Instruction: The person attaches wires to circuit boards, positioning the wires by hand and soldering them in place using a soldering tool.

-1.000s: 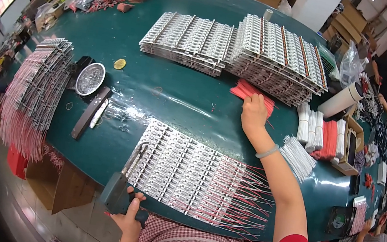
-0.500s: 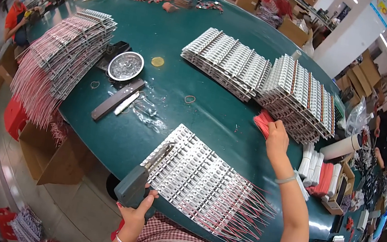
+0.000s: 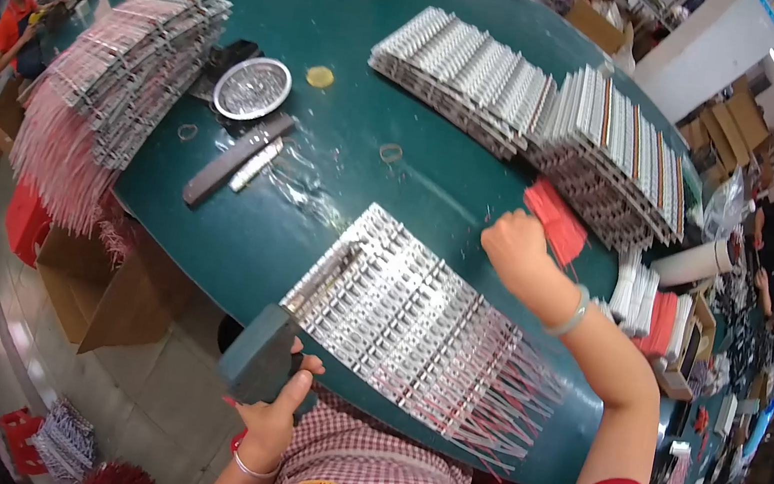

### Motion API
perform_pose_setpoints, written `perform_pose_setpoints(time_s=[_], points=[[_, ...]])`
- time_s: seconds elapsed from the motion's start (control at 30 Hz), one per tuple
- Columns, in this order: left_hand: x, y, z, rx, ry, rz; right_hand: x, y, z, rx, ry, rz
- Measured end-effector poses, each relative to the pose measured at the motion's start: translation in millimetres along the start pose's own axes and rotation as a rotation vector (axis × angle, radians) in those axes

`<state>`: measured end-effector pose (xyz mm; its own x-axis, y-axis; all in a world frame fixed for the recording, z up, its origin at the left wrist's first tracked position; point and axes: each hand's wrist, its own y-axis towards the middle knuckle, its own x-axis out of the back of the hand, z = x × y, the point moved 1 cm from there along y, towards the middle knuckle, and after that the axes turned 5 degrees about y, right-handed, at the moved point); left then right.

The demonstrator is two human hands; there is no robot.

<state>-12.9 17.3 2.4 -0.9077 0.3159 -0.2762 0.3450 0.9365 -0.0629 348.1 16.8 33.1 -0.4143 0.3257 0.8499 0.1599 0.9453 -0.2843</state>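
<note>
My left hand [image 3: 277, 412] is wrapped round the handle of a dark green gun-shaped tool [image 3: 265, 360]. The tool's slim metal nose lies over the left edge of a silvery panel [image 3: 397, 309], which carries rows of small parts. Thin red and white wires [image 3: 513, 404] fan out from the panel's right end. Above that end, my right hand [image 3: 520, 248] is closed in a fist; whatever its fingers pinch is hidden. Just beyond it, a bundle of red wires [image 3: 554, 223] lies on the green table [image 3: 338, 168].
Two stacks of similar panels [image 3: 464, 77] [image 3: 613, 156] stand at the far right. Another stack [image 3: 119, 78], with hanging wires, is at the left. A round metal dish [image 3: 252, 89] and a grey bar [image 3: 238, 158] lie between. White wire bundles [image 3: 636, 287] sit beside a white roll [image 3: 692, 265].
My right hand has come off the red wire bundle and moved left, closing into a fist. The bundle now lies on the table. My left hand still holds the tool at the panel.
</note>
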Motion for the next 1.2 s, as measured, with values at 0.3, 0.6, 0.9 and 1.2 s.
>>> perform_pose_setpoints(time_s=[0.3,0.6,0.9,1.2], points=[[-19,12,-32,-0.003,0.082,0.125,-13,-18,-2,-0.109,0.062,-0.177],[-35,20,-5,-0.179,0.414,0.329,-33,-62,55,-0.182,0.846,-0.709],[-65,30,3,0.233,0.492,0.173,-40,-66,68,-0.154,0.849,-0.730],[-73,38,6,-0.038,0.626,0.298,-39,-66,69,-0.139,0.832,-0.727]])
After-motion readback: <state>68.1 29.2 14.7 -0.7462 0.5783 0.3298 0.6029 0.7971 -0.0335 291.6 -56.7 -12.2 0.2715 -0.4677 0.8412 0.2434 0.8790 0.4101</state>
